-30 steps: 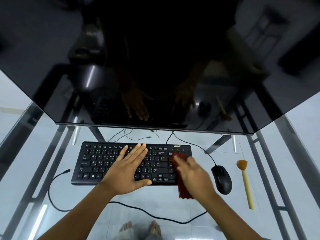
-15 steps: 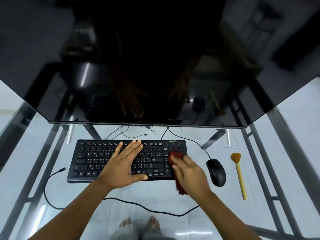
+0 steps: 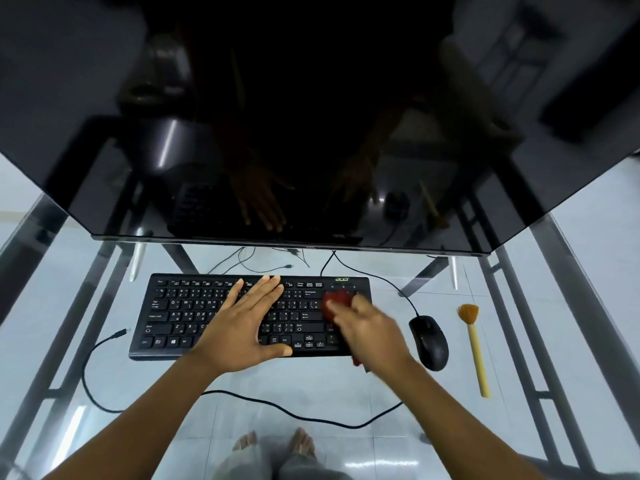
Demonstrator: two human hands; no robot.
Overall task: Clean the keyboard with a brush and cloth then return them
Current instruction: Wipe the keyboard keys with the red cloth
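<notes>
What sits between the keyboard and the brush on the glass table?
A black mouse lies on the glass between the keyboard and the brush, touching neither, as the head view shows.

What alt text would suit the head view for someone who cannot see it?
A person's right hand holds a red cloth against the right end of a black keyboard while the left hand lies flat on its keys. A black mouse and a brush lie to the right on the glass desk.
</notes>
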